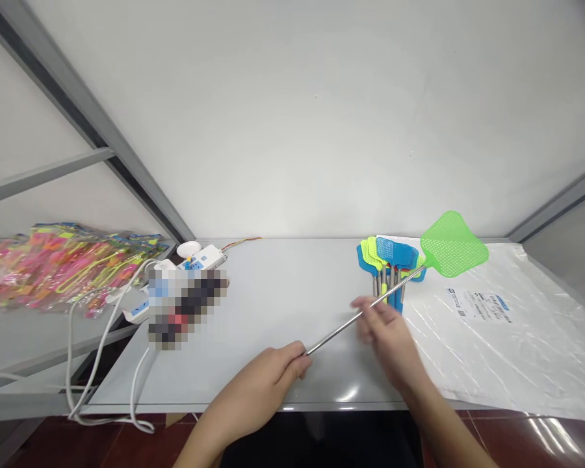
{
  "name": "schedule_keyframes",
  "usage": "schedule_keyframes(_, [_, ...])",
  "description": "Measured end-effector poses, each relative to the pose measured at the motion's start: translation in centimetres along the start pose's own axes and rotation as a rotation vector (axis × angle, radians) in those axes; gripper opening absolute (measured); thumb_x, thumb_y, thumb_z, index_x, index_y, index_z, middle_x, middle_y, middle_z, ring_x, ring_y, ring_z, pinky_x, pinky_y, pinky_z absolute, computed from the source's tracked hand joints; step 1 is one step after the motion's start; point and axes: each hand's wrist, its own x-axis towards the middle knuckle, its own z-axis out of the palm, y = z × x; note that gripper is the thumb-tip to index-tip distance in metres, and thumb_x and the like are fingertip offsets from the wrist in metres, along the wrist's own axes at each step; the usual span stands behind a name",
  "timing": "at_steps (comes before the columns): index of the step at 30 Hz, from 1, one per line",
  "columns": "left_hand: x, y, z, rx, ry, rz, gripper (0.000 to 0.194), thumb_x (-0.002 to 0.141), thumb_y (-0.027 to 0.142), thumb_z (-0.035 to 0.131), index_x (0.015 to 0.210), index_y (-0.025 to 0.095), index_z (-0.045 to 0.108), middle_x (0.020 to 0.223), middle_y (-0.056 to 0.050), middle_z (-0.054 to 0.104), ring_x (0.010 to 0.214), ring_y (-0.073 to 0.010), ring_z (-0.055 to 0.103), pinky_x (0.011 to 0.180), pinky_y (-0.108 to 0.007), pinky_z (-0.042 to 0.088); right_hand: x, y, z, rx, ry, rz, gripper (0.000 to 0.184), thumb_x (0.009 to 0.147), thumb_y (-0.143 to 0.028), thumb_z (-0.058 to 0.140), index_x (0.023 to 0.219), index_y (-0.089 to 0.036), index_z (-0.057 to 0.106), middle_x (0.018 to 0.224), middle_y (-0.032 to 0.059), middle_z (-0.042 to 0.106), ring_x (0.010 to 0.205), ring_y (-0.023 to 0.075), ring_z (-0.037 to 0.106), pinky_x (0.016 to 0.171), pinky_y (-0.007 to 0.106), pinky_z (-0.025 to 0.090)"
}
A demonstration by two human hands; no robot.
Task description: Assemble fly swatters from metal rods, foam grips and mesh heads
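A fly swatter with a bright green perforated head and a long thin metal rod slants up to the right over the table. Its lower end is wrapped in my left hand, which hides the grip. Midway along the rod, my right hand has its thumb and fingers closed about the metal, slightly blurred. Behind that hand lies a bunch of smaller-looking fly swatters with blue heads and yellow-green heads, their handles partly hidden by my fingers and the rod.
A white plastic bag with a printed label covers the table's right side. On the left are power strips, white cables and a pixelated patch. Colourful packaged items are heaped beyond the metal frame.
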Motion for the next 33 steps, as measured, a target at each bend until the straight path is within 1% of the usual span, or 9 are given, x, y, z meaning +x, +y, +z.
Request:
schedule_keyframes(3, [0.9,0.5,1.0,0.027,0.005,0.012,0.036,0.099,0.043,0.033,0.079,0.021,0.053,0.068,0.004,0.053,0.064,-0.0148,0.047,0.061,-0.026,0.029,-0.9,0.9,1.2,-0.123,-0.175,0.088,0.037,0.090,-0.052,0.055,0.081,-0.018,0.063,0.049,-0.0056,0.044,0.049,0.0097,0.038,0.054,0.025,0.031])
schedule_keyframes(8, [1.1,0.8,1.0,0.063,-0.040,0.024,0.036,0.099,0.047,0.032,0.079,0.022,0.048,0.064,0.005,0.045,0.060,-0.0138,0.041,0.056,-0.027,0.024,-0.9,-0.6,0.0,-0.251,-0.233,0.030,0.037,0.088,-0.053,0.057,0.078,-0.018,0.066,0.051,-0.0044,0.043,0.054,0.0116,0.041,0.057,0.027,0.032])
schedule_keyframes(11, [0.6,0.9,0.0,0.073,-0.067,0.032,0.037,0.099,0.049,0.032,0.077,0.022,0.047,0.063,0.005,0.044,0.058,-0.0137,0.040,0.055,-0.027,0.023,-0.5,-1.8,-1.5,-0.234,-0.171,0.005,0.034,0.088,-0.051,0.059,0.081,-0.018,0.068,0.051,-0.0042,0.044,0.053,0.0112,0.039,0.057,0.027,0.031])
schedule_keyframes(17, [-0.7,0.2,-1.5,0.141,-0.104,0.038,0.037,0.100,0.047,0.032,0.075,0.022,0.043,0.064,0.005,0.042,0.060,-0.0135,0.040,0.057,-0.027,0.025,0.7,-3.6,-5.6,-0.020,0.049,-0.020,0.030,0.082,-0.048,0.068,0.082,-0.019,0.067,0.053,-0.0039,0.042,0.053,0.0102,0.036,0.052,0.025,0.028])
schedule_keyframes(20, [-1.5,-0.4,-2.0,0.163,-0.155,0.007,0.037,0.100,0.048,0.030,0.077,0.022,0.043,0.066,0.005,0.043,0.062,-0.0134,0.041,0.058,-0.026,0.026,1.1,-4.8,-7.5,0.050,0.108,-0.044,0.028,0.081,-0.045,0.071,0.082,-0.018,0.068,0.052,-0.0042,0.039,0.052,0.0090,0.034,0.050,0.024,0.029])
schedule_keyframes(24, [-2.4,-0.6,-2.6,0.196,-0.139,-0.040,0.038,0.099,0.052,0.031,0.080,0.022,0.046,0.071,0.004,0.048,0.068,-0.0142,0.045,0.060,-0.026,0.027,1.5,-5.9,-9.0,0.115,0.169,-0.079,0.024,0.082,-0.041,0.071,0.082,-0.017,0.068,0.051,-0.0048,0.037,0.051,0.0073,0.032,0.049,0.021,0.030])
schedule_keyframes(28, [-2.3,-0.4,-2.7,0.161,-0.119,-0.056,0.038,0.099,0.051,0.032,0.078,0.022,0.046,0.070,0.005,0.047,0.068,-0.0137,0.044,0.060,-0.025,0.028,1.7,-5.5,-8.4,0.195,0.192,-0.130,0.023,0.083,-0.039,0.071,0.080,-0.017,0.067,0.052,-0.0058,0.035,0.050,0.0060,0.031,0.049,0.020,0.030])
schedule_keyframes(31, [-1.7,-0.3,-2.1,0.114,-0.068,-0.039,0.038,0.099,0.049,0.034,0.075,0.021,0.045,0.068,0.005,0.045,0.065,-0.0128,0.041,0.060,-0.024,0.028,1.3,-3.9,-6.3,0.233,0.183,-0.142,0.023,0.083,-0.041,0.070,0.084,-0.019,0.066,0.054,-0.0063,0.036,0.050,0.0062,0.033,0.049,0.021,0.030])
schedule_keyframes(33, [-1.2,-0.1,-1.4,0.102,-0.030,-0.017,0.038,0.099,0.048,0.035,0.074,0.021,0.047,0.067,0.005,0.046,0.065,-0.0128,0.043,0.060,-0.024,0.028,0.6,-2.6,-4.6,0.158,0.100,-0.075,0.026,0.084,-0.045,0.068,0.087,-0.019,0.066,0.055,-0.0056,0.039,0.051,0.0070,0.036,0.050,0.022,0.030])
